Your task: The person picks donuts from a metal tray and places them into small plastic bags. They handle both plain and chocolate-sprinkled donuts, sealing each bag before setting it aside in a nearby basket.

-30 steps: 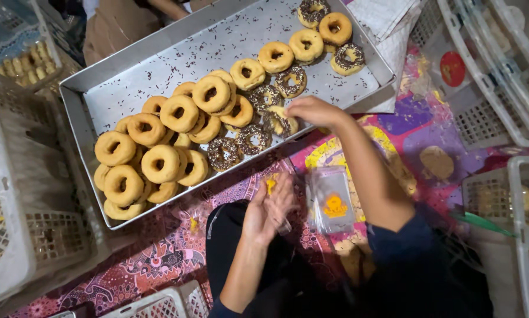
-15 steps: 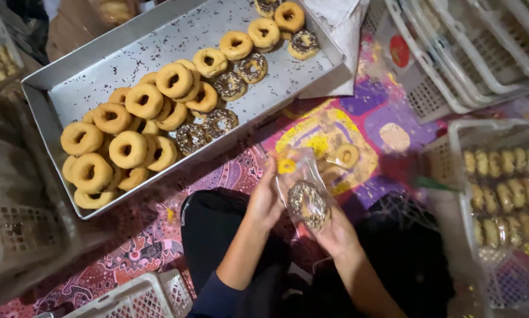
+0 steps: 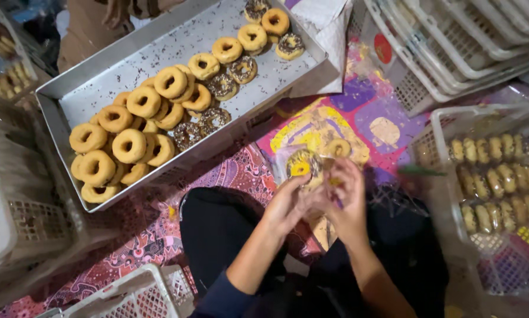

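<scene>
1. Above the lap, both hands meet: left hand (image 3: 288,203) and right hand (image 3: 348,197) have their fingers closed on a clear bag (image 3: 303,165) holding a doughnut, seemingly to keep its mouth together; motion blur hides detail
2. Metal tray (image 3: 129,65) carries plain and sprinkled doughnuts (image 3: 129,144)
3. White crate (image 3: 447,126) at right holds bagged doughnuts (image 3: 494,176) in rows
</scene>
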